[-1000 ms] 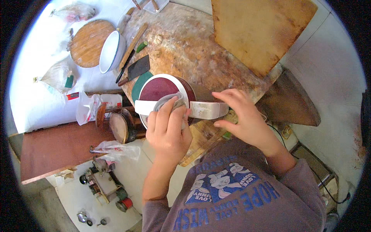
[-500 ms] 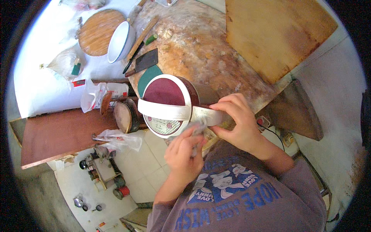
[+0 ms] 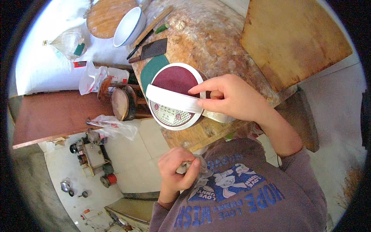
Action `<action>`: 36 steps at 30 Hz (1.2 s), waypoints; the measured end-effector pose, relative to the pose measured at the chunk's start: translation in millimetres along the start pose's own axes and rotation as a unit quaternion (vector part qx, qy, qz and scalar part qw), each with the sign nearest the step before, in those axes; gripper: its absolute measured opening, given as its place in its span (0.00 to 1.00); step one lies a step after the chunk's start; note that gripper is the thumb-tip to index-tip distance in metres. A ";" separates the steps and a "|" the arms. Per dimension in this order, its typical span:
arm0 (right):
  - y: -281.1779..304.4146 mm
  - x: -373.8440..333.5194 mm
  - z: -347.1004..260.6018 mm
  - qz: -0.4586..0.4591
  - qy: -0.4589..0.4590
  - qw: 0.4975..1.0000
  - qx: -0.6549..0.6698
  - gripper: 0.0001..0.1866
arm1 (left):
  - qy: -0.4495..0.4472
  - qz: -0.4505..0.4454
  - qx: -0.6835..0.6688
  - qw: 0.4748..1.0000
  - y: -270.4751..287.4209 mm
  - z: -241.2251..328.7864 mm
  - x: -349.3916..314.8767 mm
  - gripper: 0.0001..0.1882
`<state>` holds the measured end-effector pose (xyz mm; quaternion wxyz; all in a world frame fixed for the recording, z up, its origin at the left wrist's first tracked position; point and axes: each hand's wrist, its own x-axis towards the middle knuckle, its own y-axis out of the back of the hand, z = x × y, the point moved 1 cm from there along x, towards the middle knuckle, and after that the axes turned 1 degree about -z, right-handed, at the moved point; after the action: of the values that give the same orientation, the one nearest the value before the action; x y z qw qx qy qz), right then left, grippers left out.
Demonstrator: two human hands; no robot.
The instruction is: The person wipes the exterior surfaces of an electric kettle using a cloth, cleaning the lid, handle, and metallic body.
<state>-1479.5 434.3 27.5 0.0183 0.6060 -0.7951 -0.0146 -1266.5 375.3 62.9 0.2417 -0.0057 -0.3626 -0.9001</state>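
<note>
On the near edge of the worn wooden table (image 3: 216,42) stands a round maroon and white appliance (image 3: 176,79). A white band handle (image 3: 170,98) lies across its top, and a pale projecting part (image 3: 221,117) sticks out on its right side. My right hand (image 3: 235,96) pinches the band's right end between thumb and forefinger. Lower down, in front of my shirt, my left hand (image 3: 176,168) is closed in a fist around a crumpled greyish wad (image 3: 185,166); whether it is cloth or plastic I cannot tell.
Behind the appliance lie a cleaver (image 3: 152,49), a cucumber piece (image 3: 162,28), a garlic bulb (image 3: 180,25) and a wooden rolling pin (image 3: 154,23). A white bowl (image 3: 129,27) stands farther left. A large board (image 3: 293,42) is at the right, a reddish-brown tabletop (image 3: 54,112) at the left.
My left hand has drawn back from the appliance toward my body with the wad. My right hand has moved from the projecting part up onto the band handle. The view has shifted.
</note>
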 end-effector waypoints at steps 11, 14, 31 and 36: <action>-1.6 14.4 -6.8 -0.071 -0.067 0.995 -0.011 0.17 | 0.016 0.107 -0.058 0.992 7.1 -20.0 -17.5 0.05; -0.9 12.2 -9.7 -0.071 -0.071 0.995 -0.019 0.18 | 0.010 0.106 -0.056 0.993 9.1 -22.7 -17.5 0.05; -2.8 14.8 -4.6 -0.044 -0.053 0.997 -0.042 0.15 | -0.021 0.140 -0.027 0.990 7.9 -24.7 -11.6 0.05; -12.5 15.4 -7.1 -0.008 -0.042 0.995 -0.092 0.15 | -0.026 0.150 0.031 0.988 7.6 -24.2 -6.1 0.08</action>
<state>-1471.2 416.1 34.2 0.0402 0.6071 -0.7855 -0.1137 -1253.9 357.4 48.8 0.3646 -0.0765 -0.3914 -0.8414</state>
